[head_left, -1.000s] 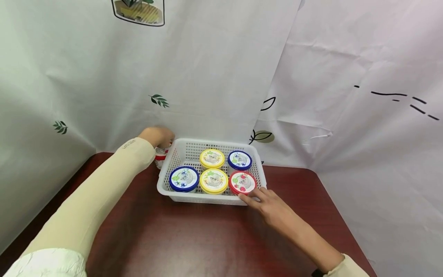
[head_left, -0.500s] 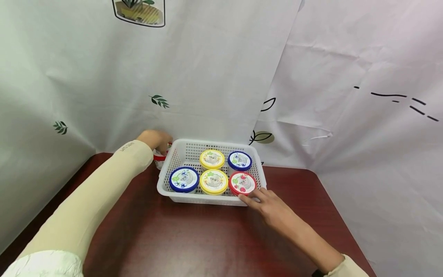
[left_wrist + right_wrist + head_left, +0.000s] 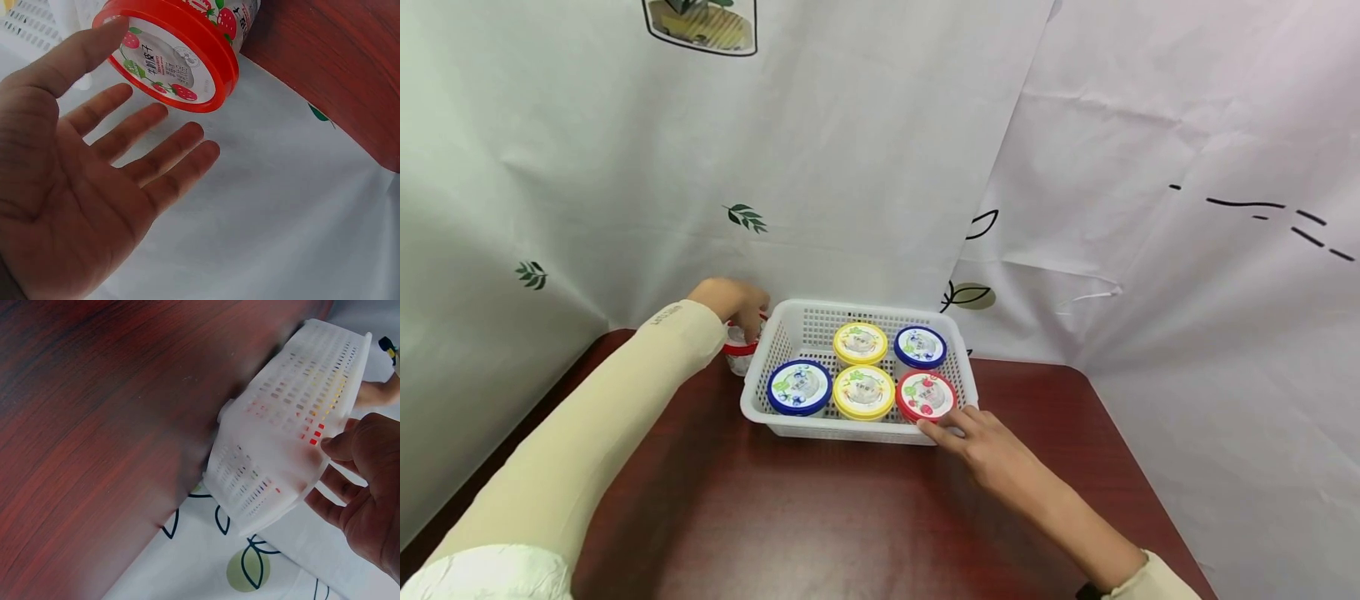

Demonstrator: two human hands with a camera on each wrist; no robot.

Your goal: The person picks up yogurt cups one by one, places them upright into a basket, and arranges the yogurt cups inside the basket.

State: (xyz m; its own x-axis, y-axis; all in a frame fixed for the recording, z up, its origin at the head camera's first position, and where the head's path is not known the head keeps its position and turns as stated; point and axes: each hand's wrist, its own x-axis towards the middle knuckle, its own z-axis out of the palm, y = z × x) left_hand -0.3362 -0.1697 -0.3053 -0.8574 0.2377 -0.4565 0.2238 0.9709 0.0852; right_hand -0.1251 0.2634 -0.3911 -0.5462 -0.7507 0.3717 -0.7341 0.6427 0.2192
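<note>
A white perforated plastic basket stands on the table, and several lidded tubs sit in it. My right hand grips its near right corner, with the thumb on the outer wall and the fingers over the rim. My left hand is at a red-lidded tub outside the basket's left end. In the left wrist view that tub's lid shows strawberries, the thumb overlaps the lid's edge, and the other fingers are spread, extended and apart from one another.
Inside the basket are blue-lidded tubs, yellow-lidded tubs and a red-lidded tub. The dark red table ends at white printed sheeting behind and at both sides.
My left hand has moved slightly left, and the red-lidded tub beside the basket has shifted left and a little nearer. The right hand and the basket stay in place.
</note>
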